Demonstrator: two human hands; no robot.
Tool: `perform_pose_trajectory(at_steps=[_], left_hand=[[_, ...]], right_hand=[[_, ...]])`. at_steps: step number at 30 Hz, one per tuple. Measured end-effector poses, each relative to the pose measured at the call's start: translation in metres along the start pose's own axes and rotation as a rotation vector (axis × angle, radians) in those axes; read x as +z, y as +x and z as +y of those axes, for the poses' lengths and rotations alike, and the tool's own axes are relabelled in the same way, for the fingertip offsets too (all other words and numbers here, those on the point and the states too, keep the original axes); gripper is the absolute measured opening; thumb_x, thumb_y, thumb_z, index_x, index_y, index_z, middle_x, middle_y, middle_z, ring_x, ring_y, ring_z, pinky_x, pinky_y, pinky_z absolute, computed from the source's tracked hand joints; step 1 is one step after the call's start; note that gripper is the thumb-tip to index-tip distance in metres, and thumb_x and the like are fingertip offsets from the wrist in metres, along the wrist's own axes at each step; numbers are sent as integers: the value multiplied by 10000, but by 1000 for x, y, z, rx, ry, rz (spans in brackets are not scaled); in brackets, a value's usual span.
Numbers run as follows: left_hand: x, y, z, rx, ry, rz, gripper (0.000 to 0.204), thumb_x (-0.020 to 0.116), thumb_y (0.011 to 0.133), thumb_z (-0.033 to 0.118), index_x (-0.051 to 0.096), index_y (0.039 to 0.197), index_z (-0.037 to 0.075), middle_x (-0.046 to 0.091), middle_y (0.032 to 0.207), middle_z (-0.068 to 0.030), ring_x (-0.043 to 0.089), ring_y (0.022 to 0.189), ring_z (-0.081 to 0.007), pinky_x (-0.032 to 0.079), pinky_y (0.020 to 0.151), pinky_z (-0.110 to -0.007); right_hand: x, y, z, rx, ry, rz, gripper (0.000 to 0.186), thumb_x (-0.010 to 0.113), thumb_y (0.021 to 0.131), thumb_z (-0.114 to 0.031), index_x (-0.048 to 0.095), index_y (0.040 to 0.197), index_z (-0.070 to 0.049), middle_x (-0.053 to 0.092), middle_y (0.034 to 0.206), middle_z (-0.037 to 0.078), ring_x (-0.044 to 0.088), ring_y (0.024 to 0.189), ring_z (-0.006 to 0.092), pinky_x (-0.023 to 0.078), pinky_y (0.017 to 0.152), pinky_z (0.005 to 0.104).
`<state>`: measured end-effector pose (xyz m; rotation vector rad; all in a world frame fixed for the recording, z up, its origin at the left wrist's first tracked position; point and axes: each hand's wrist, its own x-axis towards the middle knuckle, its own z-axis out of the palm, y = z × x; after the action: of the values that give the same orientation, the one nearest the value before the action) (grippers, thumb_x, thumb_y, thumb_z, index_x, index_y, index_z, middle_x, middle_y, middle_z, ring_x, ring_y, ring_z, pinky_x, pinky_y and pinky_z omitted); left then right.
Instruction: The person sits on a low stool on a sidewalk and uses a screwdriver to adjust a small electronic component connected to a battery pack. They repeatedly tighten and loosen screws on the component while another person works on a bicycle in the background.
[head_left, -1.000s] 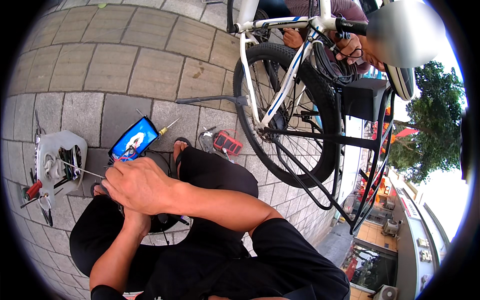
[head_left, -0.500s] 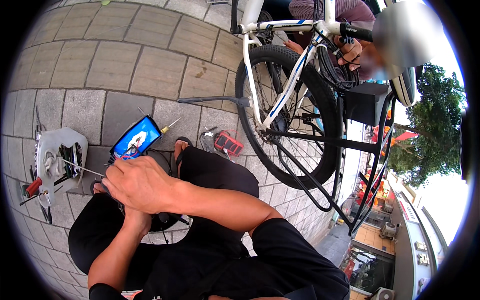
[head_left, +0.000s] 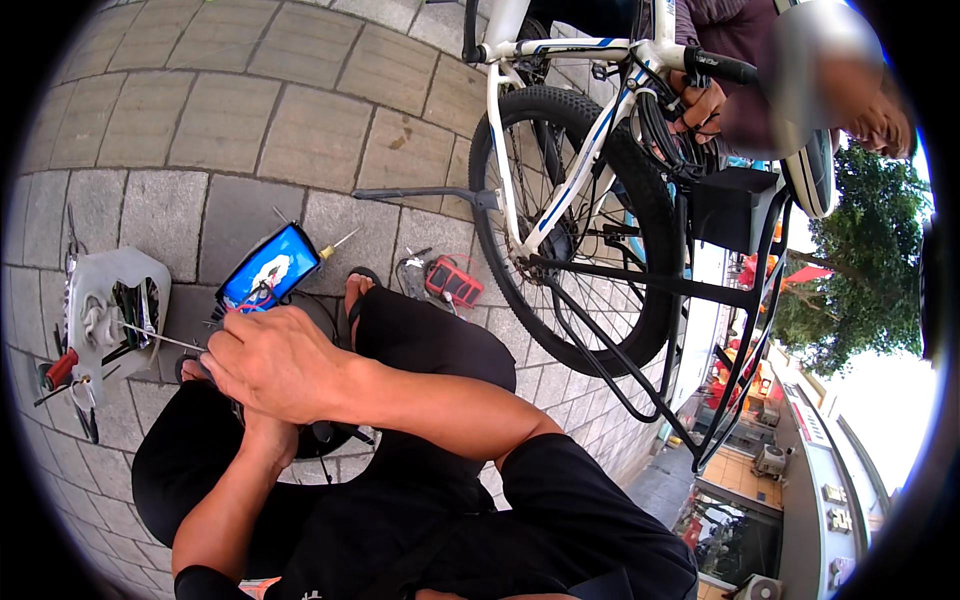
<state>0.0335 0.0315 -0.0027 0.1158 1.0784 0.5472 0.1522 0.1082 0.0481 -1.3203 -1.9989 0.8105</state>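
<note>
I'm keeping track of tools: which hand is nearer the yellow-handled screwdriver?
Right. The right hand is below and left of the yellow-handled screwdriver in the picture; the left hand, mostly hidden beneath the right, shows farther below.

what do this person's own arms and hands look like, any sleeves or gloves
Both forearms are bare, with plain black short sleeves. The right hand has no glove, and no watch or band shows on either wrist. The left hand is mostly hidden, so I can't tell about rings there.
</note>
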Motion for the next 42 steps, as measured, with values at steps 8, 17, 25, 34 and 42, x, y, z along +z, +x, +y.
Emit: perform_pose_trajectory(at_steps=[8, 17, 25, 34, 42], left_hand=[[0, -1, 5, 34, 82, -11, 454, 514, 1095, 366, 393, 1462, 129, 498, 1389, -62, 515, 1289, -170, 475, 1051, -355], [-1, 1, 3, 17, 33, -21, 497, 416, 1104, 476, 378, 1493, 169, 489, 1422, -43, 492, 1334, -186, 445, 1084, -372], [3, 3, 8, 3, -28, -12, 482, 501, 1098, 388, 363, 1490, 144, 480, 1421, -63, 496, 1321, -180, 457, 1081, -361], [2, 2, 3, -5, 27, 8, 481, 516, 1078, 407, 436, 1458, 124, 531, 1414, -67, 508, 1320, -228, 440, 1089, -404], [-9, 4, -2, 2, 0, -66, 413, 479, 1104, 395, 423, 1432, 150, 521, 1376, -52, 541, 1269, -176, 497, 1020, -360]], right_hand=[[-3, 1, 0, 5, 14, 27, 199, 715, 878, -189, 622, 813, -26, 532, 769, 115, 608, 695, 315, 505, 601, 438], [-4, 6, 1, 19, 14, 42, 191, 721, 872, -190, 635, 833, -23, 509, 813, 120, 597, 688, 313, 496, 603, 433], [-4, 10, 3, 33, 15, 32, 192, 725, 865, -174, 635, 829, -9, 514, 812, 121, 608, 689, 307, 498, 599, 428], [-2, 8, 3, 25, 3, 36, 191, 727, 864, -166, 633, 817, -6, 520, 808, 122, 610, 686, 310, 502, 595, 427], [-1, -1, -3, 24, -15, 82, 192, 719, 873, -170, 633, 810, -11, 542, 787, 130, 617, 671, 326, 506, 582, 447]])
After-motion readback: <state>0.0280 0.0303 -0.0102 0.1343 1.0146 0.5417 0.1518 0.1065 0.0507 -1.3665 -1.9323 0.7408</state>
